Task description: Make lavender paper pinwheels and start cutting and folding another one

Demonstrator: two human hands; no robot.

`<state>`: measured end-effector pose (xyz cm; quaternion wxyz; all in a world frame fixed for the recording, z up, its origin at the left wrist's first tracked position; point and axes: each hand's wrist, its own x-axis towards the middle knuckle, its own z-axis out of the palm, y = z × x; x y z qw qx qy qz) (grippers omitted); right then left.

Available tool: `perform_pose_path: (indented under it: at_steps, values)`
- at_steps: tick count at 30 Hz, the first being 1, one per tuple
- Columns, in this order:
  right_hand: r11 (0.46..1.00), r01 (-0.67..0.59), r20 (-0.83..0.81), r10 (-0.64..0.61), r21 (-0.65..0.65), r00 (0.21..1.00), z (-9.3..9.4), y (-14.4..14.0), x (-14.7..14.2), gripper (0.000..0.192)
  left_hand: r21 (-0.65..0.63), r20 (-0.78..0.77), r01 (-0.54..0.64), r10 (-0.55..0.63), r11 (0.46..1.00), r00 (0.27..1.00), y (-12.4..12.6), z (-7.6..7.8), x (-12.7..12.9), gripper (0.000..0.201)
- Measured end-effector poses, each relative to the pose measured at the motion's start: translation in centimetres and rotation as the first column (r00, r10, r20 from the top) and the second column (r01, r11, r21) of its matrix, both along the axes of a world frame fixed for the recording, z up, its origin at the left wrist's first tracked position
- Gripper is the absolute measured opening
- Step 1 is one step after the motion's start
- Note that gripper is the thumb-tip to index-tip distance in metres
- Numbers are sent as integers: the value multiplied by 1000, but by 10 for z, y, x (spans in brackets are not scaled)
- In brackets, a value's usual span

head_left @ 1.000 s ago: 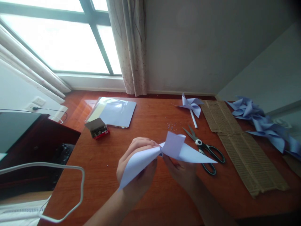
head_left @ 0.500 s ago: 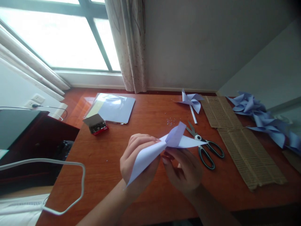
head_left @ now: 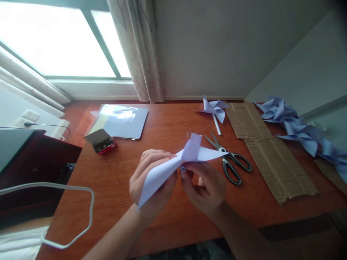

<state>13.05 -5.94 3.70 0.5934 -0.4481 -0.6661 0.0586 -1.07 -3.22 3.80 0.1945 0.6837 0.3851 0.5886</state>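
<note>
Moved since earlier: our view has swung a little right and down, and the raised flap of the paper (head_left: 173, 164) now stands more upright at the centre; the scissors sit where they were.
Left hand: our left hand (head_left: 151, 177) is closed round the long left point of the paper, thumb on top near the centre.
Right hand: our right hand (head_left: 204, 184) pinches the paper's centre from below, fingertips bunched under the flap.
Paper: held above the bench (head_left: 151, 122), clear of it, between both hands.
Step in hand: we judge that we are gathering the paper's corners to the centre, as on the finished pinwheel (head_left: 214, 107).
Next move: likely another corner curled in while the centre pinch holds; a loose pinch could let the flap spring back.
Edges: scissors (head_left: 230, 162) lie just right of the paper's tip; the near bench edge is close under our wrists.
Open room: bare bench to the left, up to the staple box (head_left: 101, 141) and sheet stack (head_left: 121, 121); corrugated card (head_left: 271, 151) and more pinwheels (head_left: 298, 131) fill the right.
</note>
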Motion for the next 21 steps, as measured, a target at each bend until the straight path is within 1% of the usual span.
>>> perform_pose_path:
  at_steps: [3, 8, 12, 16, 21]
  values:
    - [1000, 0, -15, 0, -11, 1000, 1, 0, 0, 24, -3, -22, 17, -17, 1000, 1000, -1, 1, -1, 20]
    - [1000, 9, -13, -10, -21, 1000, 3, 0, 1, 22, 31, -50, 56, -54, 998, 997, -2, 5, -2, 19]
    - [1000, 5, -14, -5, -28, 1000, 1, 0, 2, 26, 24, -50, 91, -89, 996, 995, -2, 7, -1, 18]
    - [999, 8, -34, -9, -46, 999, 0, 0, 2, 26, 7, -46, 87, -87, 996, 995, -2, 7, 0, 18]
    - [999, -3, -53, 0, -49, 999, 2, 1, 2, 23, -5, -56, 78, -78, 997, 995, -2, 6, 0, 17]
